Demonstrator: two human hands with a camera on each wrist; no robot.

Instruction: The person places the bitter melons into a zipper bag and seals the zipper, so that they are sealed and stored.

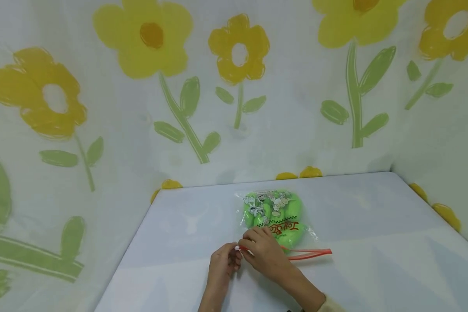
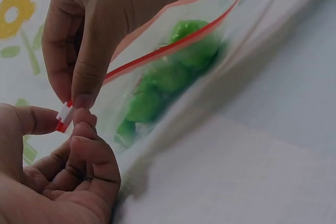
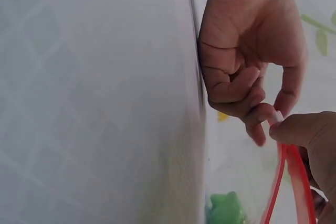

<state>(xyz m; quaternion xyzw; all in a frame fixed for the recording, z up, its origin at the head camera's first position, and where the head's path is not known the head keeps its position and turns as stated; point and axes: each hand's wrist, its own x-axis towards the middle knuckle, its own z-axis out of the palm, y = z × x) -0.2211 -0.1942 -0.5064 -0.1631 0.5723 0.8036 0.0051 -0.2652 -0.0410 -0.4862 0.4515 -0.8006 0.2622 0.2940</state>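
Note:
A clear zip bag with a red zip edge and printed cartoon figures lies on the table, mouth toward me. Inside it is a bright green rounded object, its kind unclear through the print. My left hand pinches the small white zip slider at the left end of the red edge between thumb and forefinger. Right beside it, my right hand pinches the red edge by that same corner. Toward the right end the two red strips stand apart, so the mouth gapes there.
The white table extends around the bag on all sides. Behind it and at both sides hangs a white cloth printed with yellow flowers and green stems.

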